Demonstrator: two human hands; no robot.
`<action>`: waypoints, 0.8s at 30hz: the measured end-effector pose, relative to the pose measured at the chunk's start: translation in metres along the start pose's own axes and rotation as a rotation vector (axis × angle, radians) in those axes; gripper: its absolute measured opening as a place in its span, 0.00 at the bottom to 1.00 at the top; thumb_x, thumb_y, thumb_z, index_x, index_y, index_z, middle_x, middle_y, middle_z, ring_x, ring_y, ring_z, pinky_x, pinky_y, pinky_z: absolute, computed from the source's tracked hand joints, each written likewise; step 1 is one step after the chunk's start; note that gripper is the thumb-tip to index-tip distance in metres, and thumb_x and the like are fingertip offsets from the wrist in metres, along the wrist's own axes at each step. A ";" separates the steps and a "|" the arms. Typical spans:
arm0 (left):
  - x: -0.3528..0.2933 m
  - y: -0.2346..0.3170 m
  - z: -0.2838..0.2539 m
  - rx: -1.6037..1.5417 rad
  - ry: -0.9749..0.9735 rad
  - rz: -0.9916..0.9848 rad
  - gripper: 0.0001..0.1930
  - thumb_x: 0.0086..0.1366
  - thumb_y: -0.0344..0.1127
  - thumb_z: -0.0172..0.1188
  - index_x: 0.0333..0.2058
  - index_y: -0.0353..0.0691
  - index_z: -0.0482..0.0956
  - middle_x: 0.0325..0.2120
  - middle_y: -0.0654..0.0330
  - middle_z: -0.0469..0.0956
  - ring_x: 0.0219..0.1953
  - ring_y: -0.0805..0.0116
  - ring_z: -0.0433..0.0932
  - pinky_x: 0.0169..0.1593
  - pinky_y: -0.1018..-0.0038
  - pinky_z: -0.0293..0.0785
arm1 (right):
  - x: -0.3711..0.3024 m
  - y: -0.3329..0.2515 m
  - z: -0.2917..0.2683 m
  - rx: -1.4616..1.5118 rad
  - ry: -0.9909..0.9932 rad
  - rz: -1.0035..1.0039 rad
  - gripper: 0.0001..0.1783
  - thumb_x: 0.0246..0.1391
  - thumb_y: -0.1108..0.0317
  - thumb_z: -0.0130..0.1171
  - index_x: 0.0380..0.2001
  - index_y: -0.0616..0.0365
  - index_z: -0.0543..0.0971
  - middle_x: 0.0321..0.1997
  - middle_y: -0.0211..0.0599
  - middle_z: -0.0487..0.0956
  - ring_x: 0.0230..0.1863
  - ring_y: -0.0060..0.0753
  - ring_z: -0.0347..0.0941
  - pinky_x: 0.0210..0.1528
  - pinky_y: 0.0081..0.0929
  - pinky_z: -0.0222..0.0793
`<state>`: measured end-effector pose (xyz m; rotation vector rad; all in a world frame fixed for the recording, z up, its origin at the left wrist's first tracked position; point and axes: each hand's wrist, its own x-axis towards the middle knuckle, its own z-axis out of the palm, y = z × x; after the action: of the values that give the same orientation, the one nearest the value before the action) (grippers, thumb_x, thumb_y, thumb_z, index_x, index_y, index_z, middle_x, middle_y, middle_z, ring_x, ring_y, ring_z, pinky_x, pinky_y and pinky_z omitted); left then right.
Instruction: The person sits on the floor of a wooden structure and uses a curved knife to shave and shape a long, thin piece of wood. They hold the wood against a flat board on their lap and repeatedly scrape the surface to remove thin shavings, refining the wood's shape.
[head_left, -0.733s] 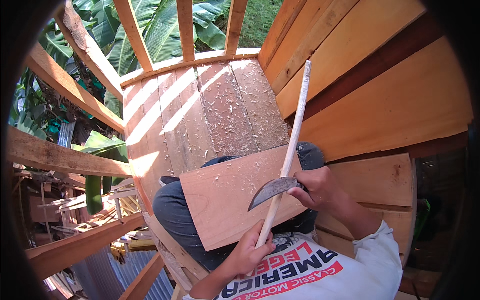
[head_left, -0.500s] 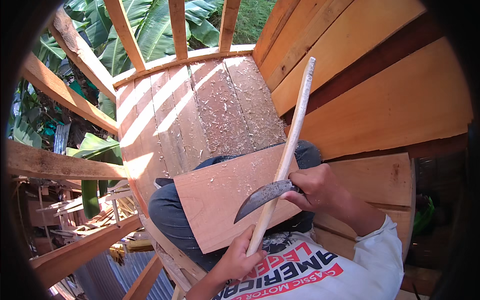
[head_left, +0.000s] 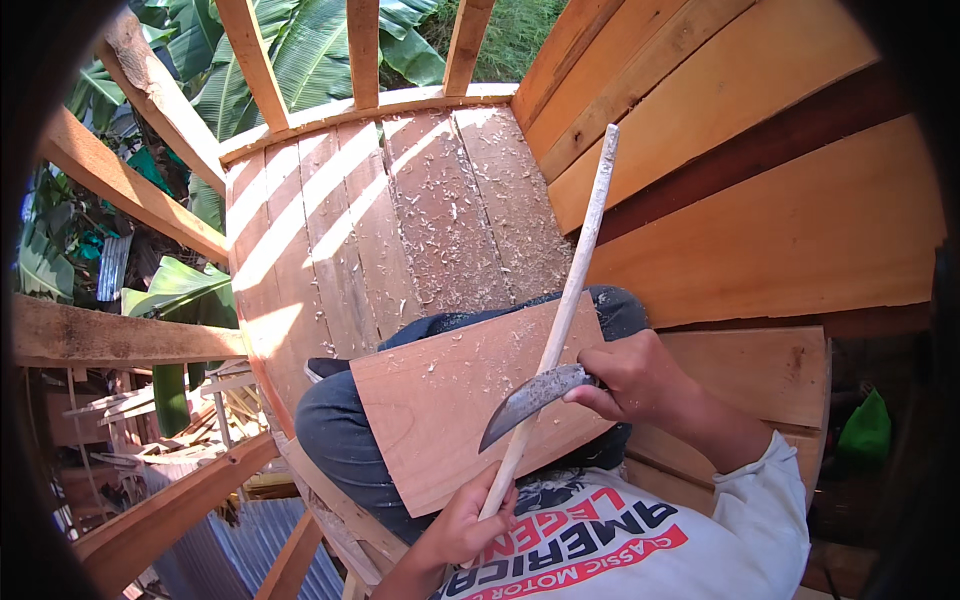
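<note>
Our left hand [head_left: 478, 522] is closed around the stick [head_left: 588, 225] near its lower end; from there the stick slants up and away, passing just left of the right hand to a tip well beyond both. Our right hand [head_left: 632, 378] grips the knife [head_left: 527, 404], its handle mostly hidden in the fist. The curved blade reaches leftward from that hand and crosses over the stick, beyond the left hand; whether its edge bites the wood, we cannot tell. Beneath the blade, the board [head_left: 430, 405] lies across our legs [head_left: 343, 428]. Farther ahead of both hands, shavings [head_left: 455, 213] litter the floor [head_left: 345, 300].
</note>
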<state>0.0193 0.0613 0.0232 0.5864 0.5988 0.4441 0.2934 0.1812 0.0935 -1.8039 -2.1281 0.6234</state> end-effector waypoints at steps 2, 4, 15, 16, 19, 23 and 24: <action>0.000 -0.003 -0.006 -0.007 -0.014 0.013 0.12 0.53 0.26 0.52 0.37 0.36 0.64 0.26 0.64 0.64 0.29 0.76 0.66 0.36 0.77 0.68 | 0.021 0.015 -0.006 0.018 0.065 0.129 0.24 0.59 0.48 0.56 0.20 0.57 0.76 0.14 0.47 0.72 0.17 0.48 0.73 0.20 0.35 0.67; 0.002 -0.004 -0.010 0.059 -0.012 -0.021 0.12 0.53 0.26 0.52 0.38 0.36 0.64 0.26 0.64 0.64 0.29 0.76 0.66 0.36 0.77 0.69 | 0.022 0.023 -0.006 -0.042 0.060 0.092 0.24 0.59 0.47 0.56 0.19 0.57 0.75 0.14 0.47 0.72 0.16 0.49 0.73 0.19 0.35 0.67; 0.007 -0.006 -0.021 -0.031 -0.078 0.009 0.11 0.53 0.28 0.52 0.34 0.39 0.62 0.24 0.65 0.64 0.24 0.78 0.65 0.29 0.80 0.66 | 0.019 0.017 0.014 -0.089 0.002 -0.287 0.20 0.62 0.55 0.53 0.24 0.61 0.76 0.17 0.50 0.73 0.19 0.52 0.72 0.19 0.36 0.65; 0.010 -0.001 -0.021 -0.084 -0.071 0.010 0.11 0.53 0.28 0.53 0.33 0.39 0.61 0.23 0.65 0.63 0.21 0.79 0.63 0.24 0.81 0.63 | 0.020 0.019 0.013 -0.069 0.035 -0.235 0.21 0.62 0.54 0.54 0.23 0.61 0.75 0.17 0.49 0.72 0.18 0.52 0.72 0.19 0.36 0.65; 0.007 0.002 -0.020 -0.095 -0.103 -0.021 0.12 0.54 0.28 0.54 0.34 0.39 0.59 0.21 0.65 0.61 0.16 0.80 0.60 0.19 0.82 0.59 | 0.020 0.030 0.006 0.004 0.129 -0.083 0.24 0.61 0.52 0.54 0.21 0.62 0.73 0.14 0.48 0.68 0.17 0.49 0.70 0.20 0.35 0.64; 0.012 0.002 -0.023 -0.180 -0.100 -0.026 0.13 0.53 0.27 0.53 0.34 0.39 0.58 0.21 0.65 0.60 0.15 0.81 0.60 0.19 0.82 0.58 | 0.044 0.047 0.006 0.074 0.067 0.023 0.24 0.60 0.50 0.55 0.20 0.60 0.74 0.14 0.47 0.69 0.17 0.48 0.71 0.20 0.34 0.64; 0.012 0.004 -0.024 -0.204 -0.102 -0.053 0.13 0.54 0.27 0.53 0.34 0.39 0.58 0.21 0.66 0.61 0.15 0.81 0.60 0.18 0.82 0.58 | 0.044 0.049 0.005 0.065 0.087 0.043 0.25 0.60 0.50 0.55 0.19 0.60 0.74 0.14 0.47 0.69 0.17 0.47 0.71 0.20 0.34 0.64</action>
<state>0.0121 0.0799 0.0044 0.3955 0.4637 0.4172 0.3253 0.2297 0.0628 -1.8122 -1.9948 0.6056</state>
